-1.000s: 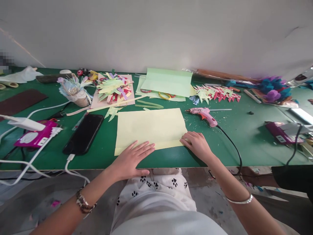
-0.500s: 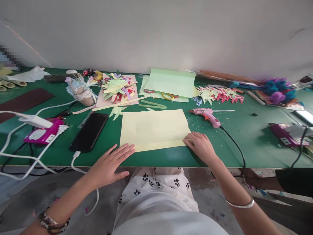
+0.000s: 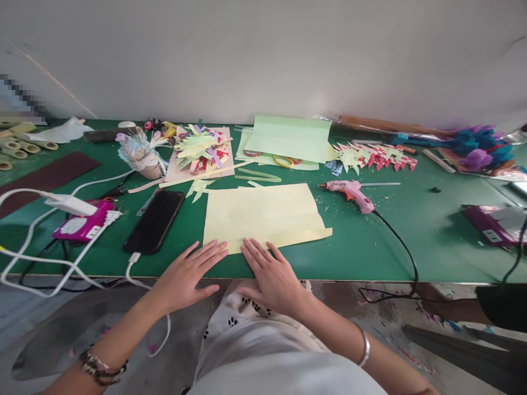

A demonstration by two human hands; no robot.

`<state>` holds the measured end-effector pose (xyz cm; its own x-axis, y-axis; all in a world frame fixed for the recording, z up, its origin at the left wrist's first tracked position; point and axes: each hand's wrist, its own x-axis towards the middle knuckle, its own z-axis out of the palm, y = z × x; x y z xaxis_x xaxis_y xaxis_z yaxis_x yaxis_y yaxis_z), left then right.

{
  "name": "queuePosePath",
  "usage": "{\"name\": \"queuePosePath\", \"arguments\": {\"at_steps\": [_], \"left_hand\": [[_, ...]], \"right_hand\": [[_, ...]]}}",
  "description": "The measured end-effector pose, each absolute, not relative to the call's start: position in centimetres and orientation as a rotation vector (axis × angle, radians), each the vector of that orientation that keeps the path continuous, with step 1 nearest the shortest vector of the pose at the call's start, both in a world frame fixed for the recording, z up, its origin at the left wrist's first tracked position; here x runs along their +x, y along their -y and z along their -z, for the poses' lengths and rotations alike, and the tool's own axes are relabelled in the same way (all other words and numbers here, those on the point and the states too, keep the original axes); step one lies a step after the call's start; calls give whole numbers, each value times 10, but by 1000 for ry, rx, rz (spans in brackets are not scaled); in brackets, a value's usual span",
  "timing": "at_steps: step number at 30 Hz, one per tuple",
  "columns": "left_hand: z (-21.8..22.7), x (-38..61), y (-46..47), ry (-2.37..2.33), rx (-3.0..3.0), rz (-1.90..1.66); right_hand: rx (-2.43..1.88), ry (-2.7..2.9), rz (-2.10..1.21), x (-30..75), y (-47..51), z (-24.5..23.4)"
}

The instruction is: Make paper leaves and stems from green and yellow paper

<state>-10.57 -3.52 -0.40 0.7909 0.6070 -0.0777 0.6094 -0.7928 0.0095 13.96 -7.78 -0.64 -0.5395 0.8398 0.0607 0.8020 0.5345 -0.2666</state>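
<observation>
A pale yellow paper sheet [image 3: 259,211] lies on the green table in front of me. Its near edge is folded over in a narrow strip, whose right end sticks out past the sheet's side. My left hand [image 3: 187,277] is open, with its outstretched fingertips on the sheet's near left corner. Beside it, my right hand [image 3: 274,274] is also open, its fingers lying flat on the folded strip near the middle of the edge. Right of the sheet rests a pink glue gun [image 3: 349,193] with a clear glue stick in its back.
A black phone [image 3: 155,222] on a white cable lies left of the sheet, beside a purple power strip [image 3: 84,222]. Behind are cut paper strips [image 3: 201,151], a green paper sheet [image 3: 290,136] and a red-and-white woven paper piece [image 3: 382,156]. Another person's arm [image 3: 453,310] shows at right.
My right hand has left the sheet's right corner and slid left along the folded edge, its fingers now flat. The strip's right end now shows. My left hand keeps its place on the sheet.
</observation>
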Motion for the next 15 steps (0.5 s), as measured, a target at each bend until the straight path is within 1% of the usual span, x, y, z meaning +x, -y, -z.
{"name": "queuePosePath", "arguments": {"at_steps": [3,8,15], "left_hand": [[2,-105,35,-1000,2943,93],[-2,-103,35,-1007,2930,85],[1,-105,34,-1006,2899,167]], "right_hand": [[-1415,2608,-278,171,78,7],[-1584,2573,-112,226,85,10],[-1754,2535,5,276,95,13]]}}
